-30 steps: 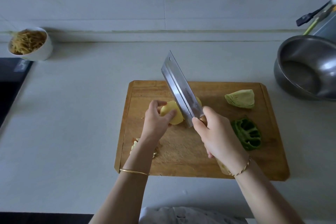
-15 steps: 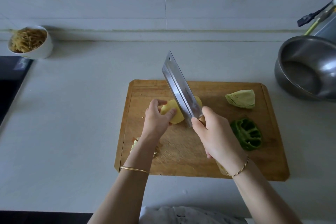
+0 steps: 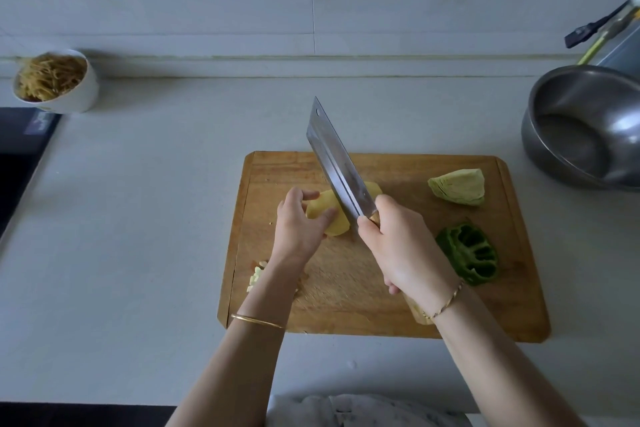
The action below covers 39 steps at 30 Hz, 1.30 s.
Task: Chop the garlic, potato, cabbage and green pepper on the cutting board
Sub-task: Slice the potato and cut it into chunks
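A peeled yellow potato lies on the wooden cutting board, left of middle. My left hand holds it down with curled fingers. My right hand grips the wooden handle of a steel cleaver, whose blade rests across the potato and points away to the upper left. A pale cabbage wedge sits at the board's far right. A hollowed green pepper half lies below it. Chopped garlic pieces show beside my left wrist, partly hidden by it.
A steel bowl stands on the counter right of the board, with utensil handles behind it. A white bowl of noodle-like strands stands at the far left by the wall. A dark cooktop borders the left edge.
Almost nothing differs; the cleaver and both hands stay on the potato, with only a slight shift of the view.
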{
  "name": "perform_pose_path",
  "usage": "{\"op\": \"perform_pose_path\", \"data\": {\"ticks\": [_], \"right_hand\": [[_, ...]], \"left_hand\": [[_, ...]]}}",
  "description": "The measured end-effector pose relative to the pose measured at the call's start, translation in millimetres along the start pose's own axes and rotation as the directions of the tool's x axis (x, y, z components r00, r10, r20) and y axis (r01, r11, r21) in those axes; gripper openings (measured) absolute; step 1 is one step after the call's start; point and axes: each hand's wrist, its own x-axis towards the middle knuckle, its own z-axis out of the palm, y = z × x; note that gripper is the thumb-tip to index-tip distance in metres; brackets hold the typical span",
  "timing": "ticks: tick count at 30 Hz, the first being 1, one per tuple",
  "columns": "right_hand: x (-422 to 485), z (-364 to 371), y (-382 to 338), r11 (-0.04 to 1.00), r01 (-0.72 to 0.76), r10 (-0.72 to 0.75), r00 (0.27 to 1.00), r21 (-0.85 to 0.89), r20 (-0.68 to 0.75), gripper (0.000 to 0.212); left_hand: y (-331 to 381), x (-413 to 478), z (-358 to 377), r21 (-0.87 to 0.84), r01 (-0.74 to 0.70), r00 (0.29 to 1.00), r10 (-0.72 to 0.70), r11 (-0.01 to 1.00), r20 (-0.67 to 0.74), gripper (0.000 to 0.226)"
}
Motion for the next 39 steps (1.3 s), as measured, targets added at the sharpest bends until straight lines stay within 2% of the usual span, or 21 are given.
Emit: {"op": "perform_pose_path", "data": {"ticks": [3, 10, 12, 18, 22, 25, 30, 36, 39], "right_hand": [[-7.3, 0.2, 0.3, 0.999, -0.013, 0.015, 0.999, -0.05, 0.029, 0.02], [2.9, 5.1, -2.6, 1.0, -0.016, 0.018, 0.997, -0.022, 0.075, 0.02], [0.0, 8.0, -0.5, 0.999, -0.046, 0.045, 0.995, 0.004, 0.089, 0.02], [22.4, 34.7, 8.3, 1.0, -0.01, 0.009, 0.997, 0.015, 0.072, 0.016], [20.6, 46.8, 17.7, 1.0, -0.003, 0.003, 1.0, 0.028, 0.022, 0.015], [22.7, 44.9, 22.6, 0.995, -0.001, 0.0, 1.0, 0.096, 0.011, 0.022], [25.2, 39.0, 29.3, 0.977, -0.018, 0.011, 0.999, 0.214, 0.033, 0.031], [21.0, 43.6, 23.1, 0.985, 0.01, -0.012, 1.0, 0.172, 0.016, 0.024], [22.4, 42.4, 25.0, 0.984, 0.008, -0.013, 1.0, 0.176, 0.027, 0.028]], "left_hand": [[-0.2, 2.0, -0.6, -0.018, 0.005, 1.0, -0.005, 1.0, 0.009, 0.031], [-0.8, 2.4, -1.9, -0.016, -0.006, 1.0, 0.007, 1.0, 0.015, 0.029], [-1.2, 3.2, -3.1, 0.001, -0.024, 1.0, 0.024, 1.0, 0.011, 0.03], [-8.8, 1.2, -0.1, 0.07, -0.068, 0.998, 0.068, 0.995, 0.004, 0.033], [-5.6, -1.8, -1.6, -0.001, -0.038, 0.999, 0.038, 0.999, 0.032, 0.035], [-2.9, -4.9, -4.2, -0.061, -0.038, 0.998, 0.041, 0.997, 0.046, 0.034], [0.4, -5.1, -3.8, -0.053, -0.032, 0.997, 0.035, 0.998, 0.064, 0.031], [2.0, -7.6, -7.4, -0.093, -0.012, 0.996, 0.02, 0.996, 0.083, 0.029], [5.0, -5.8, -11.8, -0.123, 0.027, 0.996, -0.017, 0.992, 0.084, 0.027]]}}
